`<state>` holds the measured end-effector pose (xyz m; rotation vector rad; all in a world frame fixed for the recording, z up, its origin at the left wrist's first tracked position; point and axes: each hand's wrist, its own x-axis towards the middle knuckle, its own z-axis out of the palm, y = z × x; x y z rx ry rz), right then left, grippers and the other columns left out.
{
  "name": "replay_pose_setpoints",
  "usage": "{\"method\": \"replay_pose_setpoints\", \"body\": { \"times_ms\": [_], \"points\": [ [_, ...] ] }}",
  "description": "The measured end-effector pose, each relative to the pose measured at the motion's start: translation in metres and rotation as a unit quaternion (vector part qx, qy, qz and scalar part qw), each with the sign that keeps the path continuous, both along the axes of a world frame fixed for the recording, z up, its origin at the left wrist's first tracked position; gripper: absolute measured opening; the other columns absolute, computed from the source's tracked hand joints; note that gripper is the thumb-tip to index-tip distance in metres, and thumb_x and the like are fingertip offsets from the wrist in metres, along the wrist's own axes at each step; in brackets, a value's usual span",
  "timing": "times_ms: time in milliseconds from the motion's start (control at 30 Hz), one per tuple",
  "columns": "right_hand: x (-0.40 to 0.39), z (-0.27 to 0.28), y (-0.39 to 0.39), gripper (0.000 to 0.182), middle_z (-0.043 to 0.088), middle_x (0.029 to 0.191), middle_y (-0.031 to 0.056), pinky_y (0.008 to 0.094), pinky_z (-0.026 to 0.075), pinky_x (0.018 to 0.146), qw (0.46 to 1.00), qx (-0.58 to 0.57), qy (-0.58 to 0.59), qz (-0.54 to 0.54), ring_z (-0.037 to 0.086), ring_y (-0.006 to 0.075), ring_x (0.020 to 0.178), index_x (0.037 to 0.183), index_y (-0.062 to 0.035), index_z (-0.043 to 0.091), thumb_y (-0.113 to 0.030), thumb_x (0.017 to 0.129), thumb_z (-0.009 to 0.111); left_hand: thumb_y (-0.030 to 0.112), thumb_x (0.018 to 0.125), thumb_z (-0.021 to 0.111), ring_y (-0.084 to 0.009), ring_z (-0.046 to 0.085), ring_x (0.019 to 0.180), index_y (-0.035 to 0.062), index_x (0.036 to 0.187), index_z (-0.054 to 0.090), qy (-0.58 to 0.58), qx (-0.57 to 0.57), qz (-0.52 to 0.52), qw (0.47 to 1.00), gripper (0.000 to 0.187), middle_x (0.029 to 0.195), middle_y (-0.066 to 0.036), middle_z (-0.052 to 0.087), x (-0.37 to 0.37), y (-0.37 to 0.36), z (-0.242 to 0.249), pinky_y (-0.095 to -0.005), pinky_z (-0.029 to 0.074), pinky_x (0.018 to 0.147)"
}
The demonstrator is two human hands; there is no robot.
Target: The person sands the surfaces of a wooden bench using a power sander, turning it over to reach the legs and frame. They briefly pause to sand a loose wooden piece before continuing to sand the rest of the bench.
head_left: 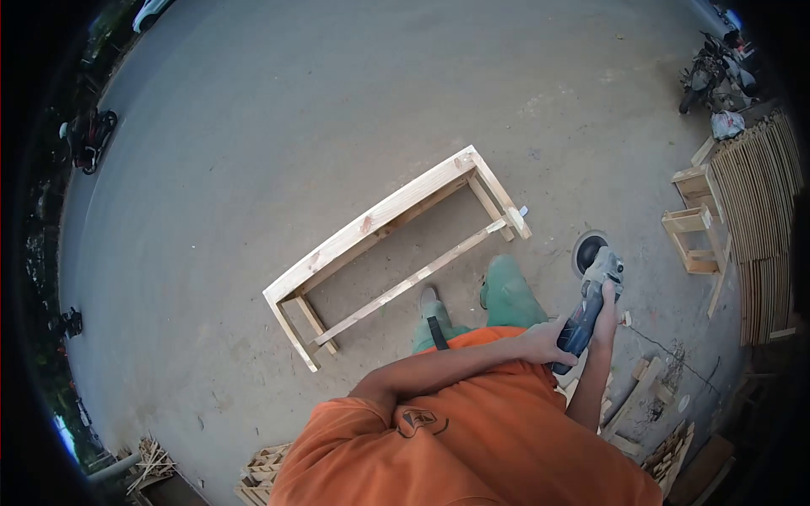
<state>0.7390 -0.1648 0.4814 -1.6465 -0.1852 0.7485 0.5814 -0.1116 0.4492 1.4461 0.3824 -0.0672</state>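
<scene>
An angle grinder [582, 325] is in both of my hands, out to the right of my body. My left hand [547, 341] reaches across my front and is closed around its rear end. My right hand [606, 310] grips the body closer to the grey gear head. The round disc [588, 252] at the far end points away from me, over the ground. In front of my legs a pale wooden bench frame [371, 221] lies on its side, its legs and a long stretcher bar [413, 278] towards me. Neither hand touches the frame.
Stacked wooden slats [764, 185] and a small wooden frame [693, 232] stand at the right. Scrap wood [637, 396] lies on the concrete ground [337, 101] by my right side. Motorbikes are parked at top right [713, 76] and far left [89, 139].
</scene>
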Motion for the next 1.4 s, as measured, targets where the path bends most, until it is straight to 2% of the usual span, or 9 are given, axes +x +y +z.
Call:
{"method": "replay_pose_setpoints", "body": {
  "times_ms": [133,300,467,533,667,833,1000,1333,1400],
  "points": [
    [0.019,0.028,0.022,0.049,0.066,0.105,0.0056,0.0285,0.052,0.072,0.995,0.012,-0.053,0.080,0.064,0.0130,0.085,0.130,-0.0024,0.061,-0.044,0.104,0.059,0.051,0.075,0.085,-0.0415,0.068,0.104,-0.0071,0.140,0.036,-0.031,-0.014,0.082,0.996,0.101,0.110,-0.030,0.067,0.022,0.001,0.017,-0.0437,0.053,0.090],
    [0.076,0.023,0.025,0.049,0.067,0.106,0.0086,0.0313,0.055,0.069,0.984,0.049,-0.018,0.172,0.066,0.0171,0.080,0.134,-0.0022,0.057,-0.042,0.104,0.059,0.047,0.074,0.085,-0.0440,0.068,0.101,-0.0106,0.134,0.037,0.012,0.068,0.163,0.984,0.096,0.107,-0.030,0.067,0.072,-0.008,0.034,-0.0449,0.053,0.089],
    [0.192,-0.004,0.015,0.049,0.066,0.106,0.0079,0.0327,0.056,0.071,0.968,0.066,-0.031,0.238,0.067,0.0177,0.081,0.136,-0.0025,0.054,-0.038,0.103,0.062,0.045,0.071,0.084,-0.0427,0.069,0.098,-0.0108,0.132,0.040,0.037,0.050,0.212,0.975,0.094,0.103,-0.029,0.068,0.185,-0.042,0.016,-0.0464,0.054,0.085],
    [0.260,-0.022,0.006,0.054,0.065,0.108,0.0070,0.0335,0.056,0.072,0.959,-0.006,-0.031,0.282,0.067,0.0175,0.087,0.139,-0.0029,0.051,-0.040,0.102,0.063,0.046,0.071,0.084,-0.0436,0.069,0.099,-0.0113,0.131,0.040,0.029,0.030,0.273,0.961,0.094,0.103,-0.030,0.068,0.235,-0.061,0.017,-0.0462,0.054,0.086],
    [0.309,0.004,0.037,0.057,0.065,0.103,0.0065,0.0336,0.056,0.068,0.932,-0.015,0.004,0.361,0.067,0.0176,0.083,0.139,-0.0033,0.050,-0.043,0.101,0.064,0.050,0.071,0.085,-0.0442,0.069,0.099,-0.0117,0.128,0.042,0.044,0.035,0.316,0.947,0.095,0.105,-0.032,0.068,0.305,-0.058,0.021,-0.0464,0.055,0.086],
    [0.318,0.023,0.123,0.053,0.063,0.088,0.0090,0.0359,0.056,0.057,0.909,0.007,0.001,0.417,0.065,0.0218,0.064,0.130,-0.0036,0.053,-0.046,0.100,0.064,0.050,0.069,0.086,-0.0388,0.072,0.097,-0.0142,0.127,0.044,0.091,0.054,0.380,0.919,0.096,0.105,-0.028,0.069,0.335,0.003,0.035,-0.0424,0.057,0.084],
    [0.339,0.008,0.230,0.053,0.063,0.080,0.0100,0.0365,0.056,0.055,0.855,0.050,0.025,0.516,0.066,0.0235,0.061,0.122,-0.0051,0.056,-0.052,0.099,0.063,0.053,0.070,0.084,-0.0425,0.071,0.098,-0.0107,0.129,0.041,0.049,0.075,0.503,0.859,0.097,0.105,-0.029,0.069,0.366,0.079,0.023,-0.0458,0.057,0.085],
    [0.334,-0.021,0.455,0.057,0.061,0.064,0.0078,0.0347,0.054,0.047,0.764,-0.021,0.024,0.644,0.063,0.0225,0.051,0.105,-0.0078,0.061,-0.065,0.098,0.056,0.042,0.076,0.084,-0.0383,0.070,0.100,-0.0059,0.132,0.040,-0.092,-0.089,0.683,0.719,0.086,0.108,-0.025,0.069,0.430,0.229,-0.007,-0.0444,0.056,0.085],
    [0.323,-0.037,0.499,0.057,0.061,0.065,0.0086,0.0349,0.054,0.047,0.732,-0.025,0.033,0.680,0.064,0.0226,0.051,0.105,-0.0074,0.060,-0.064,0.098,0.057,0.038,0.076,0.084,-0.0385,0.070,0.105,-0.0042,0.140,0.037,-0.080,-0.073,0.725,0.680,0.090,0.113,-0.025,0.068,0.458,0.279,-0.040,-0.0450,0.055,0.089]
  ]
}}
